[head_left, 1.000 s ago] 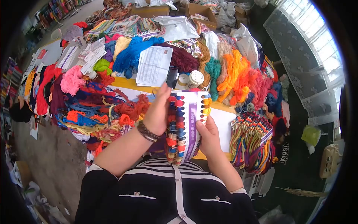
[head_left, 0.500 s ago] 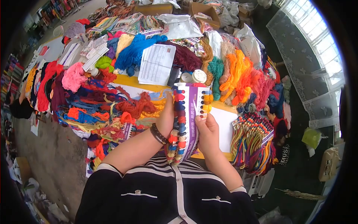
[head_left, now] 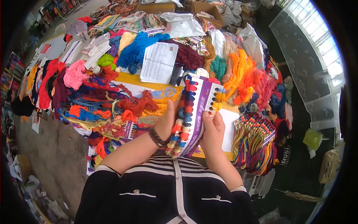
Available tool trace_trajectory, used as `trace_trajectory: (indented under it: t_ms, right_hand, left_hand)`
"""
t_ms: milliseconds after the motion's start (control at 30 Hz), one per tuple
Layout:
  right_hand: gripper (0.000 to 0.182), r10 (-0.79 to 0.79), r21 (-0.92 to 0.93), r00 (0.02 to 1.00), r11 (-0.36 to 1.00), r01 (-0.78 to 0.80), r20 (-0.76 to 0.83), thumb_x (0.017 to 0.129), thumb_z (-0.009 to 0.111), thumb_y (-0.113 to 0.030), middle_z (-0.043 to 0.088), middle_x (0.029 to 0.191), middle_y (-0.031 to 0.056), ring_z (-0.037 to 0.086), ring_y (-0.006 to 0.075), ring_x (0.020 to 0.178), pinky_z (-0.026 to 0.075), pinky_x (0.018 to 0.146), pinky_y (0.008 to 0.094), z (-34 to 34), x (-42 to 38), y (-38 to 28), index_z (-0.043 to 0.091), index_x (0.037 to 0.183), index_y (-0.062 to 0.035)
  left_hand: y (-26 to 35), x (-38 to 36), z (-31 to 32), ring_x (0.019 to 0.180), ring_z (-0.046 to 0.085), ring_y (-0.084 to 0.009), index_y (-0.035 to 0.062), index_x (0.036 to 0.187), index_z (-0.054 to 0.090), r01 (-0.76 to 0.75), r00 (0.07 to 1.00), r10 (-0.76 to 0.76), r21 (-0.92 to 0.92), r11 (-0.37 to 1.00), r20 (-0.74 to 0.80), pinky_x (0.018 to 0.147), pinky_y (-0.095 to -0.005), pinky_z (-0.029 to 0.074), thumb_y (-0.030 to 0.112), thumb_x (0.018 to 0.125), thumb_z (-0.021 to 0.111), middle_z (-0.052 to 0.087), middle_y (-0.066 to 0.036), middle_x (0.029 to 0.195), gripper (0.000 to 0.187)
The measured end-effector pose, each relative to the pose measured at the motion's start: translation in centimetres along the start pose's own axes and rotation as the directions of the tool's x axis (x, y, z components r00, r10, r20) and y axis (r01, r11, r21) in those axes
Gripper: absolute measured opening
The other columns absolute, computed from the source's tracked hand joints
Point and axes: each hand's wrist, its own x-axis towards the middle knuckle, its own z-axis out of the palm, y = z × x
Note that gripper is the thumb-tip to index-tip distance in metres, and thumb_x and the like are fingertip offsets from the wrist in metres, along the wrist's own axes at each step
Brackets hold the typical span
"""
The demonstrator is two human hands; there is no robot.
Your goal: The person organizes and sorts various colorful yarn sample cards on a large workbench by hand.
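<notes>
Between my hands is a bent stack of white thread cards (head_left: 198, 112) with a purple printed band. Knotted floss in red, navy, blue and cream runs down the left edge, with yellow and dark knots at the upper right. My left hand (head_left: 165, 125) holds the stack's left side, thumb raised and fingers hidden behind it. At the right edge, my right hand (head_left: 213, 132) pinches the cards, its thumb on the front face near the yellow knots. The cards' far end tilts toward the right.
Heaps of coloured yarn cover the table, including blue (head_left: 143, 46) and orange (head_left: 238, 74) skeins. A printed sheet (head_left: 158, 61) lies beyond the cards, near a white round lid (head_left: 202, 72). At right sits a bundle of finished thread cards (head_left: 253, 142). A lace curtain (head_left: 298, 63) hangs by the window.
The thread cards' top has tilted and shifted right, covering more of the white lid. My right hand has moved slightly right; my left hand has slipped a little lower along the edge.
</notes>
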Motion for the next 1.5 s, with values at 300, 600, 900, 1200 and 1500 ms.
trace_trajectory:
  t_ms: [300, 600, 900, 1200, 1500]
  right_hand:
    - [0.013, 0.053, 0.053, 0.995, 0.997, -0.049, -0.083, 0.093, 0.051, -0.007, 0.063, 0.097, 0.0032, 0.058, 0.0069, 0.083, 0.046, 0.074, 0.0218, 0.5, 0.3, 0.2, 0.055, 0.105, -0.0023]
    - [0.011, 0.055, 0.042, 0.975, 0.998, -0.047, -0.213, 0.092, 0.052, -0.006, 0.063, 0.09, 0.0035, 0.061, 0.0106, 0.078, 0.05, 0.068, 0.0246, -2.1, 1.0, 0.6, 0.057, 0.101, -0.0037]
    - [0.022, -0.047, -0.153, 0.929, 0.988, -0.011, -0.367, 0.091, 0.05, -0.004, 0.062, 0.099, 0.0051, 0.061, 0.0138, 0.089, 0.05, 0.079, 0.0268, -6.8, 0.3, 1.8, 0.053, 0.112, -0.0023]
    - [0.022, -0.007, -0.189, 0.878, 0.977, -0.095, -0.478, 0.09, 0.052, -0.004, 0.063, 0.101, 0.0037, 0.062, 0.0114, 0.085, 0.05, 0.077, 0.0249, -3.4, 0.2, 6.7, 0.056, 0.111, -0.0027]
    - [0.022, 0.105, -0.18, 0.892, 0.963, -0.202, -0.44, 0.091, 0.051, -0.006, 0.063, 0.097, 0.0035, 0.061, 0.0107, 0.082, 0.05, 0.072, 0.0242, 1.0, 1.8, 10.0, 0.055, 0.113, -0.0028]
  left_hand:
    - [-1.9, -1.6, -1.1, 0.101, 0.058, -0.0109, 0.0071, 0.131, 0.042, 0.296, 0.953, -0.295, 0.006, 0.955, -0.066, 0.089, -0.0271, 0.047, 0.063, 0.092, 0.016, 0.059, -0.005, 0.114, 0.073]
    - [-4.8, -5.1, -3.7, 0.12, 0.048, -0.0198, 0.0069, 0.143, 0.024, 0.451, 0.872, -0.395, -0.158, 0.879, 0.289, 0.103, -0.0333, 0.036, 0.058, 0.094, 0.019, 0.045, -0.012, 0.135, 0.071]
    - [-11.6, -5.9, -27.2, 0.096, 0.059, -0.0336, 0.0032, 0.097, 0.065, 0.579, 0.791, -0.231, 0.815, -0.014, -0.566, 0.084, -0.0424, 0.047, 0.02, 0.081, 0.052, 0.064, -0.02, 0.097, 0.027]
    - [-7.6, -1.2, -42.9, 0.129, 0.034, -0.0388, 0.0002, 0.136, 0.034, 0.467, 0.842, 0.273, 0.882, 0.061, -0.465, 0.108, -0.0401, 0.03, 0.005, 0.081, 0.049, 0.036, -0.028, 0.137, 0.057]
    - [1.7, -4.6, -37.6, 0.089, 0.06, -0.0371, 0.0051, 0.096, 0.062, 0.623, 0.739, 0.354, 0.781, -0.037, -0.573, 0.08, -0.047, 0.047, 0.022, 0.081, 0.057, 0.064, -0.02, 0.093, 0.023]
